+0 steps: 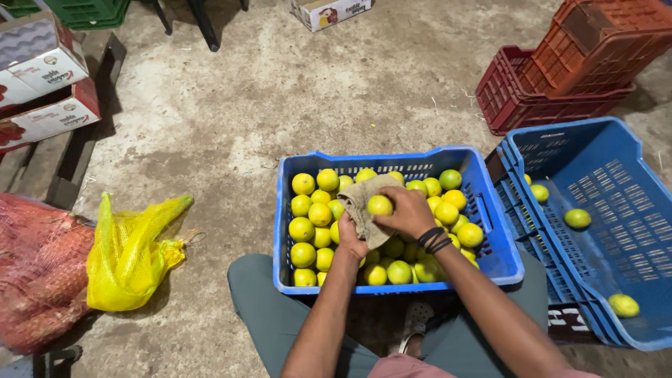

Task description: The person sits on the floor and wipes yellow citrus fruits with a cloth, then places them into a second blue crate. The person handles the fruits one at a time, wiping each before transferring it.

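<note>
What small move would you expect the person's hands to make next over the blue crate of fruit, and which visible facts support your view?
Probably the right hand turns the yellow-green fruit against the cloth that the left hand holds under it. The fruit sits pinched in the fingertips, pressed to the cloth, above the full blue crate. The second blue crate holds only a few fruits.
</note>
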